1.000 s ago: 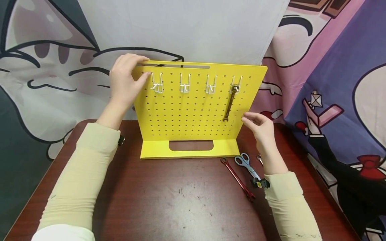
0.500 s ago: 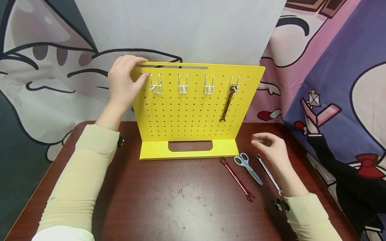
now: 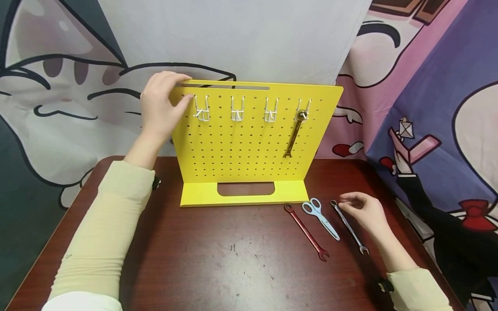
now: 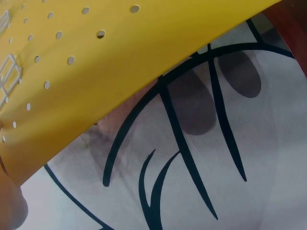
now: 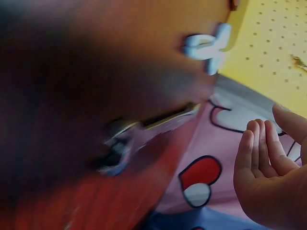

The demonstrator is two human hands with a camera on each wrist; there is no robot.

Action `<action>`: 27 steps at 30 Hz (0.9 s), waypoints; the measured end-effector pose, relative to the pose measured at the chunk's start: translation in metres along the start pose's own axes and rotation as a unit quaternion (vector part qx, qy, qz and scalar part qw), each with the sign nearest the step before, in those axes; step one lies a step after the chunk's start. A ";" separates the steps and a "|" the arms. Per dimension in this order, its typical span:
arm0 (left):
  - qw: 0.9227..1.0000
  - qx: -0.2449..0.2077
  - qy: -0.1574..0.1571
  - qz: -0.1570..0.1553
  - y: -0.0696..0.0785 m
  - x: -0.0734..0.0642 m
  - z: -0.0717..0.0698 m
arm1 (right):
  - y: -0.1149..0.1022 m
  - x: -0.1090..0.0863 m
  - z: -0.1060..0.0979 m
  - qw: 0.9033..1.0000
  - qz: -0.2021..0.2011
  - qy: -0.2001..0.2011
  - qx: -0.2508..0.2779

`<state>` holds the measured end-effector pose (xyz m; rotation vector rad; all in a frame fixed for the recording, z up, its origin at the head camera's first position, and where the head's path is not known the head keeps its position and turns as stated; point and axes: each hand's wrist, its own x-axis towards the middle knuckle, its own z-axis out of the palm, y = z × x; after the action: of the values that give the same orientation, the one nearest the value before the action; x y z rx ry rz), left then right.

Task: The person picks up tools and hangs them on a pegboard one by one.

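A yellow pegboard [image 3: 241,155] stands on its base at the back of the table. My left hand [image 3: 159,103] pinches its upper left corner, thumb in front and fingers over the top edge. A dark, brassy wrench [image 3: 294,134] hangs from the rightmost white hook. My right hand [image 3: 365,211] is above the table near the silver wrench [image 3: 350,228], holding nothing, its fingers relaxed and slightly bent. In the right wrist view the fingers [image 5: 259,148] show apart from the thumb. Left of the silver wrench lie light-blue scissors [image 3: 320,219] and a red wrench [image 3: 307,233].
Three white hooks [image 3: 237,110] along the board's upper part carry nothing. The dark red table [image 3: 218,259] extends in front of the base. Printed cartoon cloth [image 3: 272,39] hangs close behind the board and at the right side.
My right hand has moved from beside the board's right edge down and to the right, to near the silver wrench. The left hand keeps its hold on the board's corner.
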<state>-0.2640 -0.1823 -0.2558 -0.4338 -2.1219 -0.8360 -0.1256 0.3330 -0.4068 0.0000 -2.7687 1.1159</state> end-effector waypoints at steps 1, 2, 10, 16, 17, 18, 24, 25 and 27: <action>1.000 -0.001 0.001 -0.002 0.000 0.000 0.000 | 0.003 -0.001 0.000 1.000 0.003 -0.005 -0.004; 1.000 -0.002 0.001 -0.001 0.000 0.000 0.000 | 0.007 -0.003 -0.001 1.000 0.006 -0.009 -0.008; 1.000 -0.007 0.004 0.012 -0.002 0.000 0.002 | 0.033 -0.011 -0.002 0.998 0.031 -0.046 -0.027; 1.000 -0.003 0.003 0.012 -0.004 0.000 0.002 | 0.041 -0.011 -0.003 0.995 0.043 -0.075 -0.040; 1.000 -0.003 0.004 0.012 -0.004 0.000 0.002 | 0.043 -0.011 -0.003 0.995 0.045 -0.080 -0.041; 1.000 -0.002 0.004 0.012 -0.004 0.000 0.002 | 0.043 -0.011 -0.003 0.995 0.048 -0.083 -0.039; 1.000 -0.002 0.008 0.018 -0.003 0.000 0.001 | 0.050 -0.009 -0.002 0.993 0.060 -0.091 -0.042; 1.000 -0.003 0.009 0.019 -0.003 0.000 0.001 | 0.051 -0.009 -0.002 0.993 0.062 -0.093 -0.042; 1.000 -0.003 0.009 0.020 -0.004 0.000 0.001 | 0.053 -0.009 -0.001 0.992 0.066 -0.097 -0.041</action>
<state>-0.2668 -0.1840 -0.2579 -0.4686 -2.0872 -0.8203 -0.1200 0.3719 -0.4441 -0.0899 -3.0252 1.0844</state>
